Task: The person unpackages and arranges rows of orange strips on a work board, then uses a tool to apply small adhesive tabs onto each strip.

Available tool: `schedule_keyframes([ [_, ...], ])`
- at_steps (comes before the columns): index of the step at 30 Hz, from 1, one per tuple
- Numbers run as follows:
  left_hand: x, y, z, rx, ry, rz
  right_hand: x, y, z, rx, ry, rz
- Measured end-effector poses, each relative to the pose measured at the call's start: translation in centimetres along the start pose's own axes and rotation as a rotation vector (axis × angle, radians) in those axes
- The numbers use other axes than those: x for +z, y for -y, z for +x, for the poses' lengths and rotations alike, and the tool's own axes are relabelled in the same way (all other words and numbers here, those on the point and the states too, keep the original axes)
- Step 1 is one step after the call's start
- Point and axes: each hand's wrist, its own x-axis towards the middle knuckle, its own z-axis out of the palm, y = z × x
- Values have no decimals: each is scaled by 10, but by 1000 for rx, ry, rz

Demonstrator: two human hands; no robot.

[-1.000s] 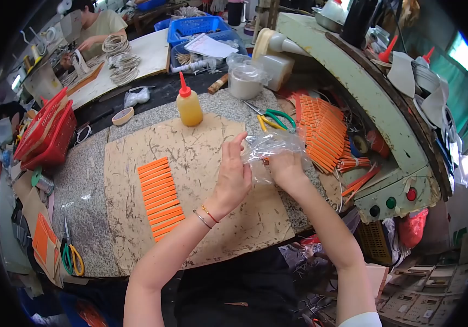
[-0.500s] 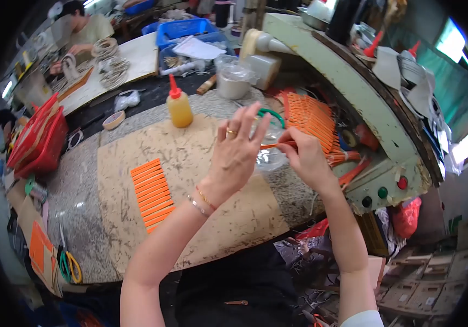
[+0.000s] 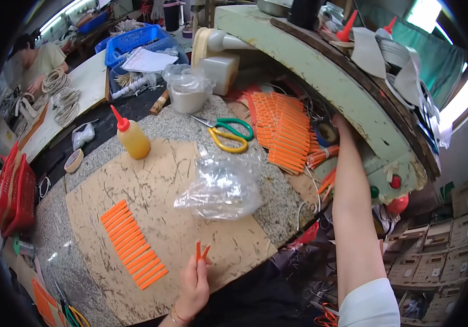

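Here, flat orange strips (image 3: 136, 248) lie on brown paper (image 3: 160, 180) left of my left hand (image 3: 193, 290), the nearer one; their row slants down towards it, each strip's long axis running crosswise. My left hand pinches a narrow, forked orange piece (image 3: 199, 252), tips pointing away from me. Beyond it sits a crumpled clear bag (image 3: 223, 191). Rightmost, my right hand (image 3: 339, 121) is beside a tape roll (image 3: 327, 143); I can't tell its grip.
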Motion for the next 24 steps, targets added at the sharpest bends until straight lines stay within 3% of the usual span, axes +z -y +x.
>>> schedule_keyframes([
  [6,2,31,-12,73,16,-33,11,-5,30,158,32,91],
  [10,-1,40,-7,130,39,-14,12,-8,39,237,-23,317],
  [14,3,43,-11,125,6,-51,11,-3,43,333,-148,856],
  [18,2,40,-6,179,-25,-10,8,-3,29,416,-170,1768],
  [21,3,41,-7,146,-44,-106,0,0,-13,378,39,2334],
  [24,1,41,-11,23,-58,-278,-30,10,-117,153,533,2396],
])
